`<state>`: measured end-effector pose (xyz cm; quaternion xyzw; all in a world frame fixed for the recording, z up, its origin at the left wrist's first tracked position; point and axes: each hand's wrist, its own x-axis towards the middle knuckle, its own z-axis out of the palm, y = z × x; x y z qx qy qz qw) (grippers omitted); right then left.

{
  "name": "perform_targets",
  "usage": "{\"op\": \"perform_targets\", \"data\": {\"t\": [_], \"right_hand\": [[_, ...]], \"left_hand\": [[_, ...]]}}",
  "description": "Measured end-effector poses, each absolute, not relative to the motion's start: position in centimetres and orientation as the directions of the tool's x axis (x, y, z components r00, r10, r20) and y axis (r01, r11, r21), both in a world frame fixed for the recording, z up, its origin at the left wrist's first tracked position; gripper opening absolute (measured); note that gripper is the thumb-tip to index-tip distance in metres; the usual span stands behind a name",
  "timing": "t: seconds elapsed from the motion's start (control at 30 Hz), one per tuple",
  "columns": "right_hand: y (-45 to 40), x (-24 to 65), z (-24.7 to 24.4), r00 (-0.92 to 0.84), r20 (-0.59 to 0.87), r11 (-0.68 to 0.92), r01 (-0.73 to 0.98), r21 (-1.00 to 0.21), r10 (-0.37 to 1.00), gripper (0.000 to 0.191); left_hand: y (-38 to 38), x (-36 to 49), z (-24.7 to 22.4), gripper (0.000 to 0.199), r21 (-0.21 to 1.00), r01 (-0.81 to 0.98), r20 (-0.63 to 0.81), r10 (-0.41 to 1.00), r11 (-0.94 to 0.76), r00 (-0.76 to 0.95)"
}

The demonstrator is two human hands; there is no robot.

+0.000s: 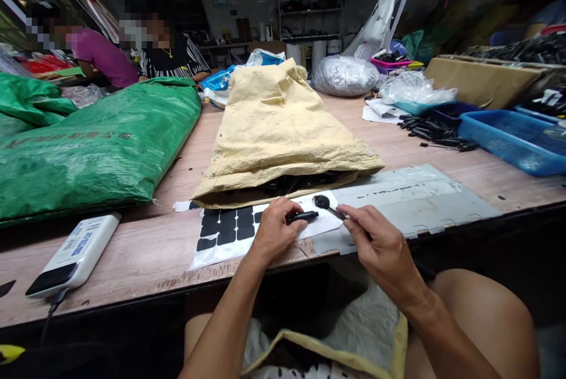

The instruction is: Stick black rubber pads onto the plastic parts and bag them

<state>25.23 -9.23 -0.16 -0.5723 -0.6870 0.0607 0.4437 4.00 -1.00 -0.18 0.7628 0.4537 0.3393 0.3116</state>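
My left hand (278, 227) is closed round a small black rod-like piece (308, 216), resting over a white sheet with black rounded-square stickers (227, 227). Between the thumb and fingers of my right hand (375, 237) is the thin shaft of a small tool-like piece with a round black head (321, 201). That head points left, a little apart from the black piece. Just behind both hands lies a tan woven sack (283, 125), its mouth facing me with dark items inside. What exactly the two black pieces are, I cannot tell.
A grey sheet (411, 202) lies at right along the table edge. At left are a green sack (88, 149) and a white power bank (75, 255) with a cable. Blue trays (517, 137) and black parts (435, 132) stand at right. Two people sit across the table. An open sack (375, 320) covers my lap.
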Motion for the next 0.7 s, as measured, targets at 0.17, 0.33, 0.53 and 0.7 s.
{"op": "perform_targets", "data": {"t": [0.17, 0.33, 0.53, 0.7], "right_hand": [[-9.8, 23.4, -0.3, -0.012, 0.564, 0.403, 0.713, -0.574, 0.825, 0.037], [-9.9, 22.6, -1.2, -0.055, 0.597, 0.384, 0.812, -0.439, 0.8, 0.046], [-9.9, 23.1, -1.0, -0.007, 0.598, 0.325, 0.844, -0.426, 0.802, 0.043], [-9.9, 23.6, -1.0, 0.019, 0.597, 0.313, 0.838, -0.447, 0.802, 0.041]], "left_hand": [[-1.0, 4.0, 0.1, 0.014, 0.782, 0.486, 0.237, 0.908, -0.39, 0.347], [-1.1, 4.0, 0.3, 0.011, 0.771, 0.497, 0.236, 0.904, -0.398, 0.357], [-1.0, 4.1, -0.1, 0.016, 0.776, 0.502, 0.229, 0.912, -0.382, 0.34], [-1.0, 4.2, -0.3, 0.017, 0.775, 0.505, 0.227, 0.913, -0.379, 0.338]]}}
